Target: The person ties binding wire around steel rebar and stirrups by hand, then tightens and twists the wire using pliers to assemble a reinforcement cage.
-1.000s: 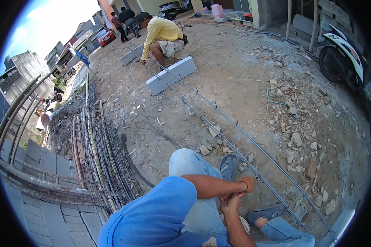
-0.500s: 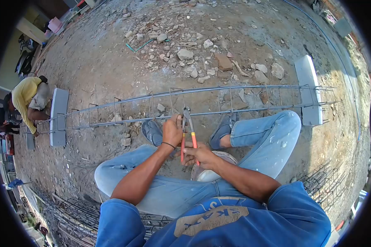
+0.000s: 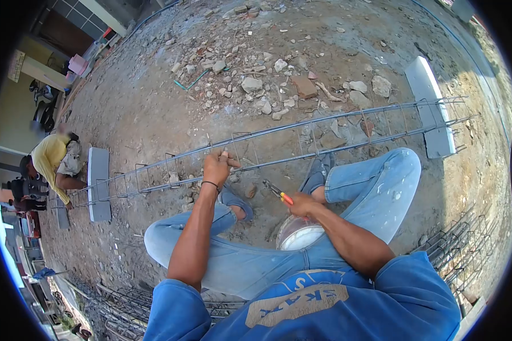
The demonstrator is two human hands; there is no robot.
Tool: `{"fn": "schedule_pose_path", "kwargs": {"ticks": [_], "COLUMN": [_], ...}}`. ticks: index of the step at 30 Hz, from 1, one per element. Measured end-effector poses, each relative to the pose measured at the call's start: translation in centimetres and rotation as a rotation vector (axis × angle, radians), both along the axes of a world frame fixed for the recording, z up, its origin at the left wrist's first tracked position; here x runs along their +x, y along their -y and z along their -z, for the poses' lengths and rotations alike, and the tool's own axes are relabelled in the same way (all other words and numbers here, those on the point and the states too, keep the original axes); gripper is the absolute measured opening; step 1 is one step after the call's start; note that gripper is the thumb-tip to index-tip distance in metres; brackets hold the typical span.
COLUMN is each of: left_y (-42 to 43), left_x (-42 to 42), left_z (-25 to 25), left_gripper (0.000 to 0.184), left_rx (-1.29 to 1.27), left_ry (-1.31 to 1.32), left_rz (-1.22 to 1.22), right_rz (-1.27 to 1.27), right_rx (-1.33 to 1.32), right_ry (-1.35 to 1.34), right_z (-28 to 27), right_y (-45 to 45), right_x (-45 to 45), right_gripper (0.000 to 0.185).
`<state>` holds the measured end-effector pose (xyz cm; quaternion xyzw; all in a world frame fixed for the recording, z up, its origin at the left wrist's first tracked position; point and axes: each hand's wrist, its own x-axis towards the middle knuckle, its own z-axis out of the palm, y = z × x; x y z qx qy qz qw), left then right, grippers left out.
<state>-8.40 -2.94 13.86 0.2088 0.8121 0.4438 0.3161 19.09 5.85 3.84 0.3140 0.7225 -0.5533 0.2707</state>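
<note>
A long rebar cage (image 3: pixel 335 149) of thin steel bars and square stirrups crosses in front of me at a slant. My left hand (image 3: pixel 218 169) is at its near bar with fingers bent around the steel; the fingertips are partly hidden. Lower and to the right, my right hand (image 3: pixel 305 206) is closed around the orange-red handles of a pair of pincers (image 3: pixel 275 188). The pincers' metal jaws point up and left, apart from the cage. Below that hand a round, pale-topped container (image 3: pixel 301 237) sits between my legs.
Two pale blocks, one left (image 3: pixel 99 184) and one right (image 3: pixel 429 108), support the cage. A co-worker in a yellow top (image 3: pixel 51 156) bends over its left end. Broken stones (image 3: pixel 252 84) and a brick (image 3: pixel 304 87) lie beyond. More rebar cages (image 3: pixel 461 241) lie at the lower right.
My right hand has drawn the pincers down and right, away from the near bar. My left hand has shifted left and slightly up along the cage. The view has tilted.
</note>
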Motion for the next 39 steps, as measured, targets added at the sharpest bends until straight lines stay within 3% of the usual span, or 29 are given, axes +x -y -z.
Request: {"fn": "schedule_pose_path", "kwargs": {"ticks": [1,3,5,7,8,10,13,14,17,20,22,25,27,28,30,31,32,34,39], "left_y": [0.0,0.2,0.9,1.0,1.0,0.8,0.6,0.2,-0.9,-1.5,-2.4,-4.2,-3.8,-3.5,-3.0,-3.3,-3.6,-4.3,-5.4], "left_x": [0.4,1.3,2.7,5.3,6.5,8.0,8.3,8.5,9.3,8.9,8.1,5.1,1.6,-0.1,-2.4,-2.4,-2.7,-3.4,-4.5], "left_z": [-1.5,-2.1,-1.8,-1.3,-1.0,0.5,5.0,5.3,3.9,2.5,2.8,6.3,9.5,9.4,9.5,10.0,10.5,11.0,15.1], "left_gripper": [0.028,0.028,0.029,0.029,0.03,0.031,0.034,0.034,0.034,0.035,0.041,0.058,0.065,0.065,0.064,0.05,0.05,0.032,0.014], "left_rx": [-0.045,-0.091,0.143,0.184,0.22,0.181,0.241,0.336,0.39,0.442,0.402,0.358,0.095,0.106,-0.063,0.197,0.206,0.465,0.518], "left_ry": [0.044,0.09,0.46,0.547,0.637,0.665,0.778,0.856,0.941,1.015,0.816,0.076,-0.16,-0.155,0.526,0.668,0.676,0.959,0.916], "left_rz": [0.054,0.107,-0.051,-0.175,-0.296,-0.296,-0.201,-0.113,-0.15,-0.111,-0.011,-0.416,-0.605,-0.62,-0.531,-0.601,-0.605,-0.597,-0.559], "right_rz": [-0.162,-0.162,-0.174,0.103,0.079,0.672,0.504,0.476,0.51,0.86,0.86,0.988,0.989,1.006,0.993,0.995,0.998,1.009,1.063], "right_rx": [0.196,0.183,0.183,0.464,0.463,-0.237,-0.189,-0.183,-0.268,-0.74,-0.814,-0.734,-0.689,-0.656,-0.623,-0.598,-0.572,-0.555,-0.51], "right_ry": [0.121,0.157,0.192,-0.187,-0.187,-0.553,-0.672,-0.667,-0.623,-0.5,-0.493,-0.462,-0.451,-0.448,-0.433,-0.432,-0.435,-0.425,-0.406], "right_z": [-0.3,-0.8,-1.2,-0.8,-2.1,-4.8,-8.1,-8.3,-8.7,-9.1,-9.5,-9.4,-8.9,-8.6,-8.3,-8.2,-8.1,-7.9,-6.5], "right_y": [0.0,0.0,0.0,0.1,0.0,-0.8,-0.7,-0.7,-0.7,-1.5,-1.6,-2.3,-3.0,-3.3,-3.4,-3.3,-3.2,-3.1,-2.4], "right_x": [-0.2,-0.8,-1.5,-2.3,-3.0,-4.3,-5.2,-5.4,-5.9,-6.4,-6.9,-7.0,-6.7,-6.5,-6.1,-5.7,-5.4,-4.9,-3.1], "right_gripper": [0.036,0.04,0.043,0.038,0.038,0.031,0.026,0.026,0.025,0.012,0.008,0.007,0.007,0.007,0.008,0.008,0.009,0.008,0.005]}}
